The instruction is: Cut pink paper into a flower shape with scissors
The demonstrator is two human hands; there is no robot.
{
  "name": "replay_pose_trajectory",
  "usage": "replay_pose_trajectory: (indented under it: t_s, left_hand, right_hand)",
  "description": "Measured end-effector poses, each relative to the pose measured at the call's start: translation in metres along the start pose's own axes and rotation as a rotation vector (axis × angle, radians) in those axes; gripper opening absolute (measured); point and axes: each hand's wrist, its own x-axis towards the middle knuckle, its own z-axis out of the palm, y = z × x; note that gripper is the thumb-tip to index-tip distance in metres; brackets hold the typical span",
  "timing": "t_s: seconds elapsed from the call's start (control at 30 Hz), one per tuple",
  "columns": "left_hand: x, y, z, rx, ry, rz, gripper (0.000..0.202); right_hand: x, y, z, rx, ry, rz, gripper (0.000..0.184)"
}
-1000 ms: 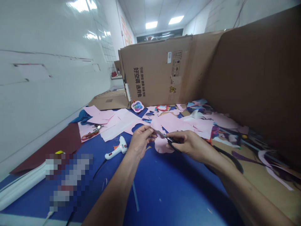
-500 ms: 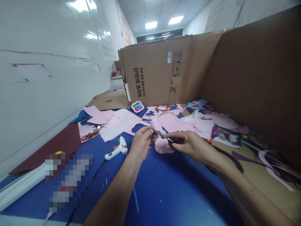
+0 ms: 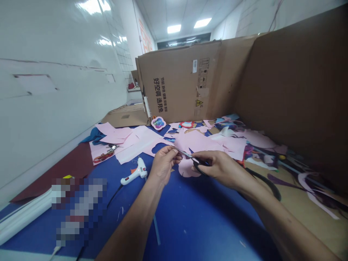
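Observation:
My right hand is closed on black-handled scissors, whose thin blades point left toward my other hand. With its fingers pinched, my left hand holds a small pink paper piece at the tips of the blades. The blades lie across this piece, and part of it is hidden by my fingers. Just below the scissors, a pink scallop-edged paper shape is visible over the blue table. Left of my left hand lies a white glue gun with a black cord.
Pink paper sheets and offcuts cover the far part of the table. A large cardboard box stands behind them, and its brown side rises on the right. Keys, a flower-shaped decoration and a white roll lie around.
The scissor blades look closer together than before. Both hands stay in nearly the same place, and the whole view has shifted very slightly.

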Motion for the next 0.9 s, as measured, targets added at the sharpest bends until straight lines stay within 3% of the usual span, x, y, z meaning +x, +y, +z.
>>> replay_pose_trajectory:
  t_s: [0.5, 0.63, 0.73, 0.9]
  left_hand:
    - [0.0, -0.004, 0.001, -0.024, 0.0, -0.043, 0.019]
    - [0.003, 0.003, -0.006, -0.042, 0.055, -0.031, 0.028]
    - [0.003, 0.013, -0.013, 0.023, 0.046, 0.032, 0.032]
    - [0.001, 0.019, -0.015, 0.167, -0.014, -0.018, 0.034]
  right_hand:
    - [0.001, 0.004, -0.001, -0.003, -0.053, 0.002, 0.039]
    - [0.0, 0.005, -0.001, -0.04, -0.046, 0.02, 0.038]
    - [-0.001, 0.003, -0.001, -0.092, -0.079, 0.048, 0.034]
    - [-0.003, 0.0, -0.001, -0.17, -0.118, 0.077, 0.038]
